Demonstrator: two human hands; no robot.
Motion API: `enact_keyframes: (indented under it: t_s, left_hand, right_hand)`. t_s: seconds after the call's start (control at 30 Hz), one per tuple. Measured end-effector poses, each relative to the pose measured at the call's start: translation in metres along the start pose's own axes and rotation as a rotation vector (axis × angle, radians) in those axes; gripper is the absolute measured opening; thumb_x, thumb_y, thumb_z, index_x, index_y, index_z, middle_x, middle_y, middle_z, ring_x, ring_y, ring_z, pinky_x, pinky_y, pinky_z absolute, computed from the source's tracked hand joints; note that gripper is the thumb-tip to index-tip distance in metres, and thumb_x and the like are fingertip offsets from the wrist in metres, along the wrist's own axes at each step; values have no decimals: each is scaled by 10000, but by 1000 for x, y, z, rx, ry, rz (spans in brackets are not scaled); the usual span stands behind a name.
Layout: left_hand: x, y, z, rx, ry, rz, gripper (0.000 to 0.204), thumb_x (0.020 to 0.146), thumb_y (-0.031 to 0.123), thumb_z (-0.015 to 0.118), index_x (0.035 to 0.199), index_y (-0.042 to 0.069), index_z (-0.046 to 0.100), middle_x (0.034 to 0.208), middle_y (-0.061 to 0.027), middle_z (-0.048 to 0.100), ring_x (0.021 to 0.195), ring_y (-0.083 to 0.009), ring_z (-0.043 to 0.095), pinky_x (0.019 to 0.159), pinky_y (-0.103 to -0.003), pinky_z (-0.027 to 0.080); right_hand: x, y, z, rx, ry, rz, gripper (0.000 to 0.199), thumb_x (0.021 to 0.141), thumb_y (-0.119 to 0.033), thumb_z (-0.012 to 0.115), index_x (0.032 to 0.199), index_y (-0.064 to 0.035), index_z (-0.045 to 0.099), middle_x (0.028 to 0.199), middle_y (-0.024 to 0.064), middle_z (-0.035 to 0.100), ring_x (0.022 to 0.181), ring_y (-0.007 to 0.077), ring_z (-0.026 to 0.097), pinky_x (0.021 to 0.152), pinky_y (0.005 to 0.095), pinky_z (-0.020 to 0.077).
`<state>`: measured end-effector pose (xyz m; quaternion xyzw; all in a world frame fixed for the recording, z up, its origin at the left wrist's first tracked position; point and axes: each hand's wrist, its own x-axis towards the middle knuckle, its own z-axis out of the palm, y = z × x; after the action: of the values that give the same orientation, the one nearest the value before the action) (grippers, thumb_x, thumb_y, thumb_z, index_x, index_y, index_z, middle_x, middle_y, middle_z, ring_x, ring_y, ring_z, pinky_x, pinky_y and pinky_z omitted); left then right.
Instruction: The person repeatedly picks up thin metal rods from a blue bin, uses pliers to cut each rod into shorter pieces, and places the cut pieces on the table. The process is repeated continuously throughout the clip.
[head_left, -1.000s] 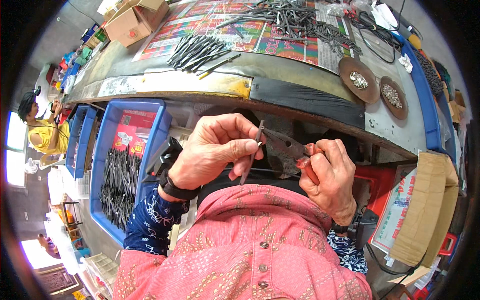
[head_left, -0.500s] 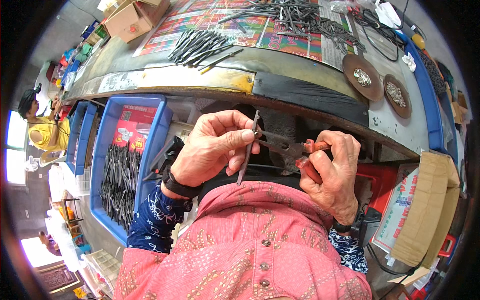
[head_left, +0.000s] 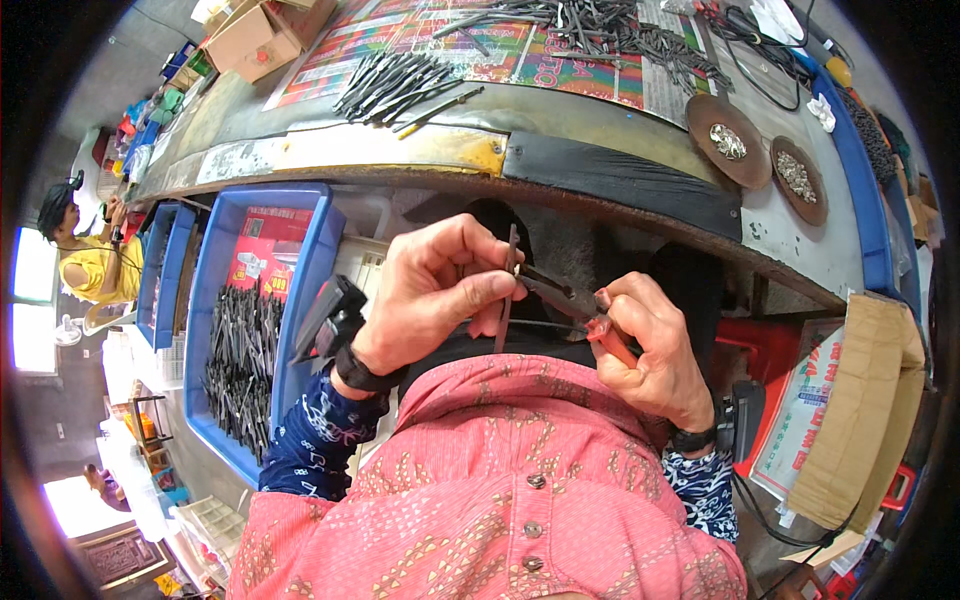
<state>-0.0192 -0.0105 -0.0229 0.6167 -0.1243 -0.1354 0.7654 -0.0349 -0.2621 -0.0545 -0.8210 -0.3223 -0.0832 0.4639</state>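
My left hand (head_left: 435, 300) pinches a thin, flat dark strip (head_left: 512, 242) between thumb and fingers, held upright over my lap. My right hand (head_left: 655, 345) grips pliers (head_left: 565, 297) by their red handles, which are brought close together. The tips of the jaws meet the strip just past my left fingertips, where a tiny pale bit shows. Whether the jaws pinch that bit or only touch it is too small to tell.
Left of me a blue crate (head_left: 318, 270) holds many dark strips. Strips lie in a bundle (head_left: 395, 88) and a heap (head_left: 600, 30) on the worktable (head_left: 590, 130). Two brown dishes (head_left: 752, 165) hold small metal bits. A cardboard box (head_left: 862, 400) stands at right. A person in yellow (head_left: 95, 265) sits far left.
The pliers' handles have drawn closer together and the jaws have narrowed onto the strip. My right hand has moved slightly left, and the strip stands more upright.
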Motion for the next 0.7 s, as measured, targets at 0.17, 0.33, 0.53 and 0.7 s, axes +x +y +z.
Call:
enact_keyframes:
  t_s: [0.17, 0.33, 0.53, 0.7]
  left_hand:
    - [0, 4, 0, 1093, -23, 769, 210, 744, -67, 726, 936, 17, 722, 847, -138, 709, 661, -255, 695, 588, -308, 545]
    - [12, 10, -2, 1120, -19, 843, 211, 729, -58, 740, 925, 13, 703, 843, -123, 697, 699, -268, 675, 603, -334, 531]
    - [35, 21, -23, 1275, 133, 742, 174, 782, -7, 722, 942, 20, 659, 856, -117, 674, 754, -293, 650, 704, -353, 504]
    - [71, 23, -51, 1285, 329, 598, 168, 880, 7, 656, 1042, 14, 615, 879, -144, 644, 749, -286, 640, 676, -343, 506]
  right_hand:
    - [-8, 12, -3, 695, -306, 322, 170, 748, -8, 657, 893, 20, 572, 841, 89, 488, 755, 194, 502, 721, 300, 429]
    - [-5, 10, 2, 593, -224, 308, 200, 749, -26, 683, 911, 9, 572, 884, 67, 470, 774, 157, 478, 735, 264, 400]
    - [6, 1, -7, 255, -9, 200, 236, 704, -22, 724, 917, -4, 625, 975, 128, 593, 859, 239, 594, 716, 308, 479]
    - [6, -1, -10, 171, 63, 199, 243, 678, 23, 722, 906, -8, 645, 978, 142, 602, 891, 267, 621, 735, 324, 506]
